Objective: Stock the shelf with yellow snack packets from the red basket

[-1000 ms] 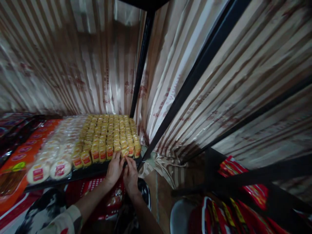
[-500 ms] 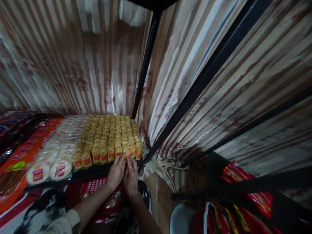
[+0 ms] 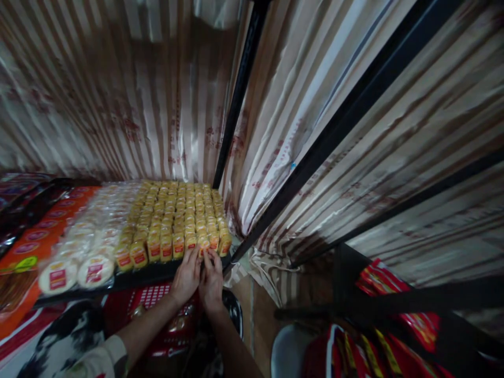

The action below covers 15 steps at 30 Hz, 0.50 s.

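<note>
In the head view, both hands meet at the front edge of a block of small yellow wrapped cakes (image 3: pixel 166 245) with red labels, standing in tight rows. My left hand (image 3: pixel 186 275) has its fingers closed at one front wrapped cake (image 3: pixel 203 244). From the other side, my right hand (image 3: pixel 211 281) pinches the same packet at its lower part. The fingers partly cover it. Left of the yellow rows lie round white wrapped cakes (image 3: pixel 95 270) with red labels, in two rows.
A black shelf edge (image 3: pixel 137 277) runs under the cakes. Below it is a red basket (image 3: pixel 151 295) with wrapped items. Orange packs (image 3: pixel 43 228) lie far left. Black metal posts (image 3: pixel 240 94) stand before the striped curtain (image 3: pixel 157 105). Red packets (image 3: pixel 381 278) are at lower right.
The view has shifted slightly. Both hands stay at the same front wrapped cake, with the fingers hardly moved.
</note>
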Motion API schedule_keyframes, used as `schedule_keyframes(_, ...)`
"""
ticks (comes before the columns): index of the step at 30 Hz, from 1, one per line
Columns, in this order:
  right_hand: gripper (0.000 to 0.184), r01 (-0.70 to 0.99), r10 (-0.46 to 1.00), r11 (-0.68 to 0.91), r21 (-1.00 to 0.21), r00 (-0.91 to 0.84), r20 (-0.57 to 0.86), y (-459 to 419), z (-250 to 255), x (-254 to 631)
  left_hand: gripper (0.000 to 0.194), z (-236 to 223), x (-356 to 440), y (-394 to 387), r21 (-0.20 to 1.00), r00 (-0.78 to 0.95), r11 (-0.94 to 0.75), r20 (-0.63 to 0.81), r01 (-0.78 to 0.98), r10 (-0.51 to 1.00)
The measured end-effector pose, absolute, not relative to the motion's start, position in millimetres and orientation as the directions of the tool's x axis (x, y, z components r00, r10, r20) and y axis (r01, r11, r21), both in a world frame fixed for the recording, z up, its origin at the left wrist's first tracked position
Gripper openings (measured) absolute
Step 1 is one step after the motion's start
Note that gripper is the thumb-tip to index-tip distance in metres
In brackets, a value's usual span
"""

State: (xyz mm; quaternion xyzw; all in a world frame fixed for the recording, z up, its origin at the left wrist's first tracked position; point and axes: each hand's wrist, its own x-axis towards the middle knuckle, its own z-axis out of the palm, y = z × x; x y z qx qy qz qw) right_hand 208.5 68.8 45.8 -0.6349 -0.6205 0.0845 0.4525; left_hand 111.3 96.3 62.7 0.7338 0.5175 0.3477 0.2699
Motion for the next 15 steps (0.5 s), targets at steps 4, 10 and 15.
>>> schedule_keyframes(4,0.049,0.684,0.871,0.212,-0.698,0.192,0.452,64,44,210,0.042,60,110,89,0.765,0.242,-0.322,0.221,0.558,0.945)
schedule_keyframes(10,0.051,0.657,0.888,0.213,-0.723,0.179,0.424,59,41,209,0.045,54,106,83,0.734,0.248,-0.309,0.195,0.604,0.949)
schedule_keyframes(15,0.044,0.616,0.855,0.196,-0.763,0.273,0.440,56,43,205,0.044,59,98,77,0.729,0.287,-0.350,0.217,0.588,0.933)
